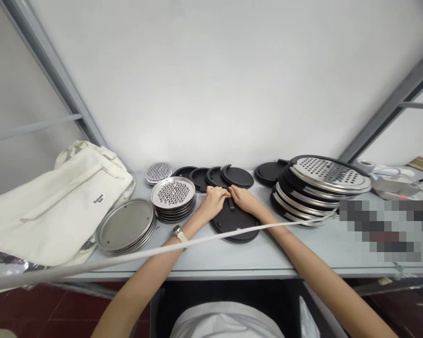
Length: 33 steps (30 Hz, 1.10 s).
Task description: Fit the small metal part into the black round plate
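A round black disc lies on the table in front of me, with a small black tab near its upper middle. Both hands meet at the disc's far edge. My left hand, with a watch on its wrist, has its fingers bent together over something small that I cannot make out. Touching it from the other side, my right hand is also closed, its fingertips pressed near the tab. Several black round pieces lie just behind the hands. Left of them stands a stack of grater discs.
Plain metal discs are stacked at the left, beside a cream bag. A tall stack of black-rimmed grater discs stands at the right, near a black piece. A pale cord crosses over the forearms. The wall rises behind the table.
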Available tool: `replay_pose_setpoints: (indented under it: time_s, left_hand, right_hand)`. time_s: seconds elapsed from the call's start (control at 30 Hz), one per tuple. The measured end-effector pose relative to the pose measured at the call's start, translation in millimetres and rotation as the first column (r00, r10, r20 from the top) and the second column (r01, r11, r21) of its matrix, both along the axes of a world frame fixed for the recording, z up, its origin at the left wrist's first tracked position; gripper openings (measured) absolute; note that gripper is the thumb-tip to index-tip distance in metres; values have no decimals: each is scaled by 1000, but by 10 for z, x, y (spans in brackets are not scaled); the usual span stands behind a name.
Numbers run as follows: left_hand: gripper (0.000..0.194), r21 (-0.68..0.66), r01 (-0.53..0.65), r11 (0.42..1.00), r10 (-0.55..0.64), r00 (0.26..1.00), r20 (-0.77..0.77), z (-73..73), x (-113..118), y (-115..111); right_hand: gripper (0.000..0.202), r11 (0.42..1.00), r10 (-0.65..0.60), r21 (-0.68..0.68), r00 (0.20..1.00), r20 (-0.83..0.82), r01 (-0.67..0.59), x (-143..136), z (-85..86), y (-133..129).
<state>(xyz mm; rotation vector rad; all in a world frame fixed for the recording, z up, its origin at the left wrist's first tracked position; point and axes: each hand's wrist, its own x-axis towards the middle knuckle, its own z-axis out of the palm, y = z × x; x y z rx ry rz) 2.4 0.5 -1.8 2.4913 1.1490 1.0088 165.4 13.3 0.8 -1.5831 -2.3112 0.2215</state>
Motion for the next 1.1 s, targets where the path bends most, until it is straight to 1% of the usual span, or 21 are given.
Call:
replay_pose_setpoints:
  time_s: [0.13, 0.23, 0.37, 0.57, 0.73, 0.87, 1.0, 1.1]
  left_hand:
    - [20, -13, -17, 1000, 16, 999, -31, -2, 3, -6]
    - [20, 18, -24, 1000, 25, 998, -50, 0, 3, -24]
    - [20, 61, -13, 998, 17, 997, -76, 21, 4, -52]
    - [18, 66, -22, 998, 29, 995, -99, 22, 8, -52]
    - [16, 99, -26, 995, 38, 992, -119, 8, 2, -51]
    - [15, 126, -24, 992, 44, 987, -156, 23, -8, -69]
    - [15, 125, -40, 991, 62, 982, -178, 61, -15, -89]
    - [13, 102, -61, 993, 76, 985, -155, 80, -22, -83]
  right_hand:
    - [28, 1000, 21, 12, 1000, 4, -22, 11, -26, 21]
    - [29, 999, 41, 26, 999, -24, -40, 18, -34, 26]
    - [28, 999, 37, 42, 998, -56, -35, 18, -16, 10]
    - [29, 998, 28, 62, 995, -100, -22, 7, 23, -17]
    - [33, 998, 43, 45, 993, -105, -39, 11, 19, -12]
    - [34, 997, 50, 59, 994, -92, -45, 17, 1, -1]
    - [34, 997, 46, 65, 995, -84, -41, 14, -2, 3]
    - [34, 997, 46, 58, 995, -87, -41, 14, 2, 0]
